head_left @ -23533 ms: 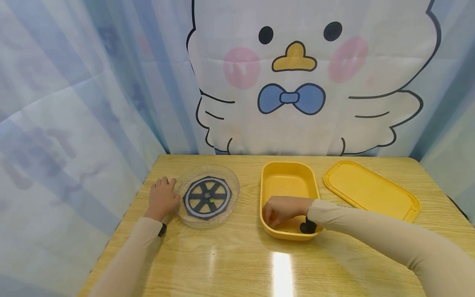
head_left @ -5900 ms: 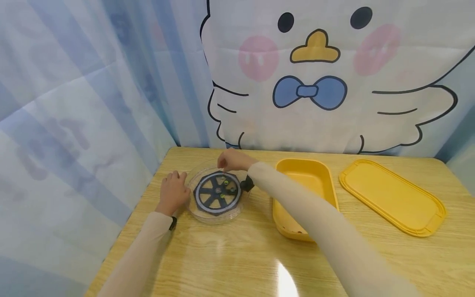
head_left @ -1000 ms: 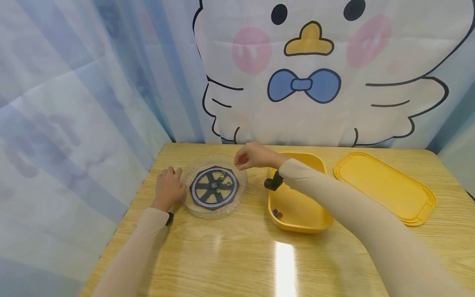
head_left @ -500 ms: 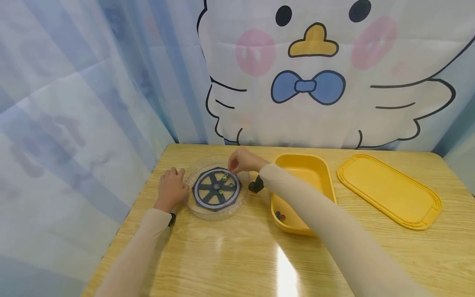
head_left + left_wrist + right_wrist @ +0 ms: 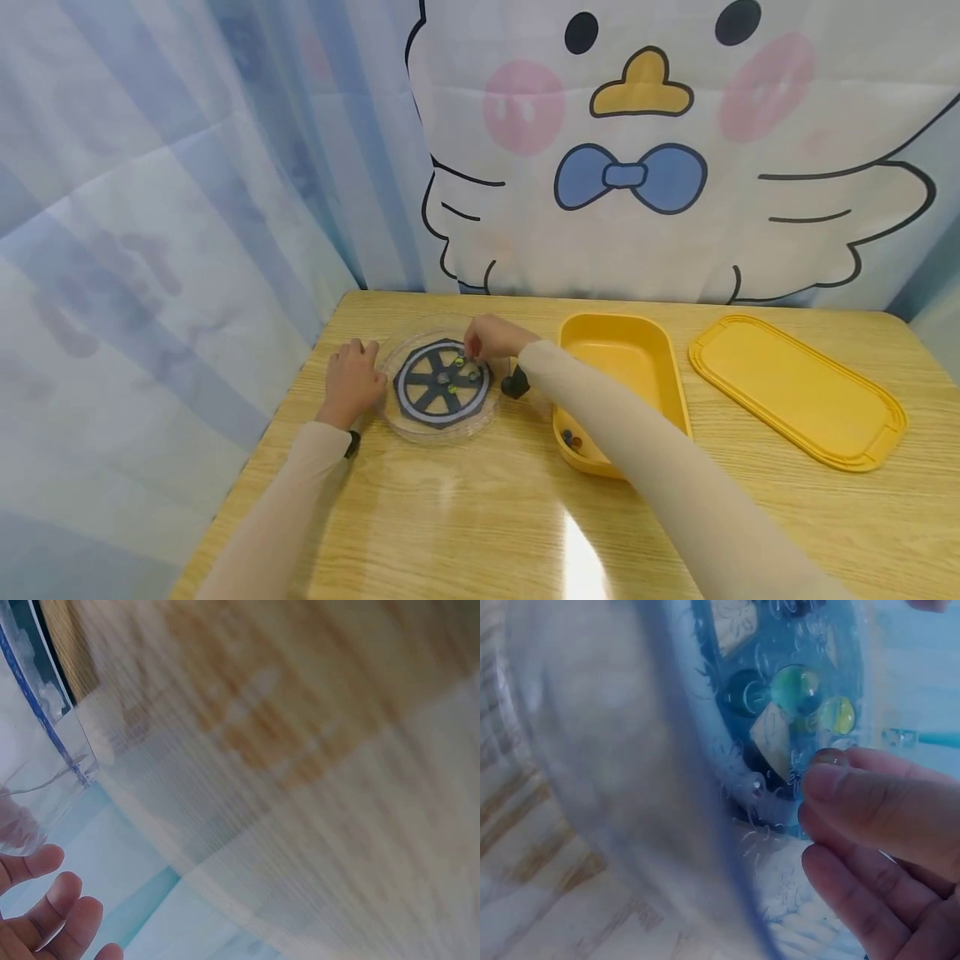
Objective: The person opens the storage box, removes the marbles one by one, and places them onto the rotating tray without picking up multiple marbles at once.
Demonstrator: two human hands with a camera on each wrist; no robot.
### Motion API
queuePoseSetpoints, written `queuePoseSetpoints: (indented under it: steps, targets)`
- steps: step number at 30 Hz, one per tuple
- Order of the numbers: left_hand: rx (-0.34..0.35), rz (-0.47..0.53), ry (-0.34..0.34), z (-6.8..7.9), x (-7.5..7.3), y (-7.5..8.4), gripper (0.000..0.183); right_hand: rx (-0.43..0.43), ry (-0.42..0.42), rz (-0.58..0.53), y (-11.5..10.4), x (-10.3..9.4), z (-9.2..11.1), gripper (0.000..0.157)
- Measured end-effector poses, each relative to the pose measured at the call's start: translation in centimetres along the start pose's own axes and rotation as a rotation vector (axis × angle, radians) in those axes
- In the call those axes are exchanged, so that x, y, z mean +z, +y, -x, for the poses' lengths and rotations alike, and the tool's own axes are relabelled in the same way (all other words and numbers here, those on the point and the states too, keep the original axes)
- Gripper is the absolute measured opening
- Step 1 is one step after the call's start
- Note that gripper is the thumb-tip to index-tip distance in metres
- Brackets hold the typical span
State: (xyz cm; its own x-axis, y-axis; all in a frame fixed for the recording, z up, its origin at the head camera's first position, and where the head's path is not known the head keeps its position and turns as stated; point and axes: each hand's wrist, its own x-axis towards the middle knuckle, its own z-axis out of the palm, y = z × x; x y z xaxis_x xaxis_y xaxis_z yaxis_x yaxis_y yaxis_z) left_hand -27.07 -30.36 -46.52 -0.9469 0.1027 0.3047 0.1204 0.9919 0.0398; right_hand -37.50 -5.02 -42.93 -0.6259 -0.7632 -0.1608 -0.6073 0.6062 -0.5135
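A clear round dish with a black, six-spoked wheel pattern showing in it stands on the table. Glass marbles with green-yellow swirls lie inside on the right half. My right hand is over the dish's right part and pinches a small marble between thumb and forefinger; only a brownish sliver of it shows. At the dish's left rim rests my left hand, its fingers loosely bent. In the left wrist view, the fingertips are against or very near the clear wall.
Right of the dish stands a yellow tub with a few dark and reddish marbles in its near left corner. A yellow lid lies farther right. Behind the wooden table hangs a printed curtain.
Over the last second my right hand has moved left from the tub side to over the dish, lowering with a marble pinched. My left hand stays at the rim. Earlier, fewer marbles lay in the dish.
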Motion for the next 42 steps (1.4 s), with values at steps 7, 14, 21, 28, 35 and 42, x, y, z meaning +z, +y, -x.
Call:
queuePoseSetpoints:
  steps: [7, 14, 21, 28, 35, 42]
  targets:
    - [0.000, -0.006, 0.006, 0.0, 0.0, 0.1, 0.027, -0.024, 0.023, 0.028, 0.6, 0.6, -0.4, 0.012]
    - [-0.011, 0.004, -0.010, 0.0, 0.0, 0.3, 0.029, -0.019, 0.025, 0.034, 0.8, 0.6, -0.3, 0.012]
    - [-0.013, 0.014, -0.016, 0.1, -0.1, 0.5, 0.029, -0.072, 0.056, 0.053, 0.6, -0.6, 0.8, 0.011]
    - [-0.022, 0.025, -0.025, 0.2, -0.4, 0.5, 0.030, -0.112, 0.060, 0.019, -0.2, -3.2, 3.7, 0.016]
    - [-0.014, 0.025, -0.027, 0.2, -0.3, 0.4, 0.028, -0.138, 0.057, 0.039, -0.4, -5.1, 8.1, 0.011]
    - [-0.013, 0.023, -0.039, 0.2, -0.4, 0.6, 0.027, -0.168, -0.007, 0.056, -0.1, -5.7, 13.1, 0.008]
